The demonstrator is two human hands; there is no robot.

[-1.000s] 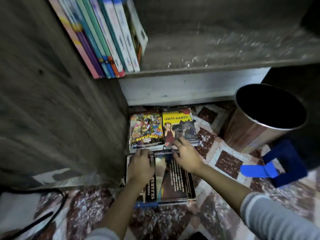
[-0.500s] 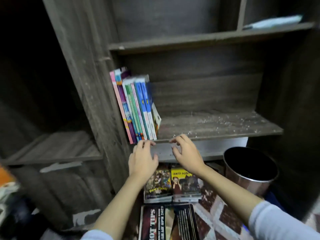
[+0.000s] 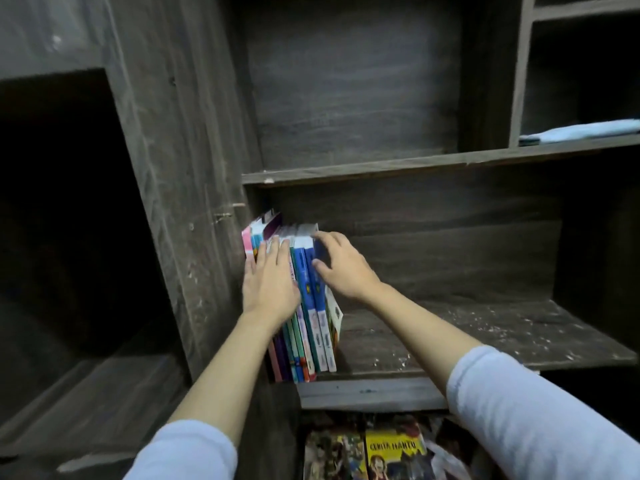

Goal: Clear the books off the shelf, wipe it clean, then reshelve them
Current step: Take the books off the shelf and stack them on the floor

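A row of several upright books with pink, purple, green and blue spines stands at the left end of the dusty wooden shelf. My left hand lies flat on the spines at the left of the row, fingers straight and pointing up. At the right end, my right hand wraps its fingers over the top of the blue books, thumb on a spine. More books lie on the floor below: a yellow-covered one and a comic.
White dust and crumbs speckle the shelf board to the right of the books. A light blue folded cloth lies in the upper right compartment. The shelf above holds nothing. A dark side panel walls the books on the left.
My hands rose from the stack of books on the floor to the shelf edge, then onto the upright row. My view tilted up from the floor to the shelves.
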